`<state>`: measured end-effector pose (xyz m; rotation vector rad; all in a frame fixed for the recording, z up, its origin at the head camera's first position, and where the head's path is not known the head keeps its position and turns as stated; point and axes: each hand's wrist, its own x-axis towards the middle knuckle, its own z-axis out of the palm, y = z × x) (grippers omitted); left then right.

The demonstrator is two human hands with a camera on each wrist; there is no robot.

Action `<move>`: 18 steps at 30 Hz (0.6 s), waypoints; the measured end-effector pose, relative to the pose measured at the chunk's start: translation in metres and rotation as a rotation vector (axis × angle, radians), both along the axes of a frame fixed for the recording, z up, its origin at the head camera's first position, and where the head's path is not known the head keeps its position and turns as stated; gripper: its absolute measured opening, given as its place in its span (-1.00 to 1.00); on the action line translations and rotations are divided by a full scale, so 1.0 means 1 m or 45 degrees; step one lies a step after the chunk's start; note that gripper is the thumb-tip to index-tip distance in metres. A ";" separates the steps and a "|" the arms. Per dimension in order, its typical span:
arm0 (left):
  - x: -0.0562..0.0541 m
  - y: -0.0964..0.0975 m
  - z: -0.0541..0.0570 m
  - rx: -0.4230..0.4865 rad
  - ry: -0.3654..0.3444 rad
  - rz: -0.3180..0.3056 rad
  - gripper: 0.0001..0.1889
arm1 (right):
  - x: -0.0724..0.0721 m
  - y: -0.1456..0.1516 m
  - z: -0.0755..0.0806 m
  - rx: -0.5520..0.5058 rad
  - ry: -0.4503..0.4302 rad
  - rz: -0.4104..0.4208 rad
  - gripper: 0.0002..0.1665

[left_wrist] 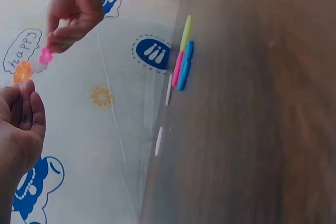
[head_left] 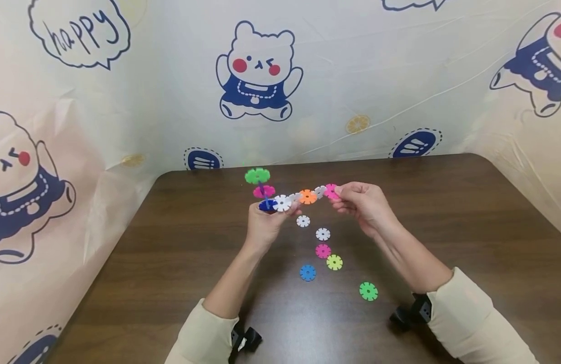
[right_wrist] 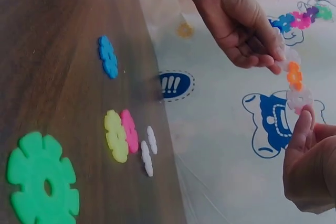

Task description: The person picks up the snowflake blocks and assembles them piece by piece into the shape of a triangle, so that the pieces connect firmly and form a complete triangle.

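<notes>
A chain of notched, flower-shaped plastic discs is held above the table between both hands. My left hand [head_left: 264, 226] pinches it around a white disc [head_left: 282, 203]. At the chain's left end a dark blue disc [head_left: 267, 205], a magenta disc [head_left: 264, 191] and a green disc [head_left: 257, 176] rise above that hand. To its right run an orange disc [head_left: 307, 196] and a second white disc [head_left: 320, 192]. My right hand [head_left: 366, 206] pinches the pink disc [head_left: 331, 191] at the right end. In the right wrist view, right fingertips [right_wrist: 305, 119] partly hide this pink disc.
Loose discs lie on the brown table [head_left: 180, 283]: two white, a pink [head_left: 323, 251], a yellow [head_left: 334, 262] touching it, a blue [head_left: 308, 273], and a green [head_left: 368, 291] nearer the right forearm. A printed cloth [head_left: 171, 101] hangs behind the table.
</notes>
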<state>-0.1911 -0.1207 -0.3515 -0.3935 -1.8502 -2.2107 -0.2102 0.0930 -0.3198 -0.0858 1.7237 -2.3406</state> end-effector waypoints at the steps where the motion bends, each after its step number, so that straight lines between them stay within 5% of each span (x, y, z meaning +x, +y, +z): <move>1: 0.000 0.000 0.000 0.001 0.000 0.004 -0.81 | 0.000 -0.001 0.000 -0.004 0.005 -0.005 -0.79; 7: 0.001 -0.001 0.001 -0.017 -0.028 0.086 -0.85 | -0.002 0.001 0.000 0.014 0.006 0.082 -0.79; 18: -0.001 0.001 -0.001 0.036 -0.055 0.059 -0.88 | -0.002 0.000 -0.009 -0.037 -0.052 0.119 -0.77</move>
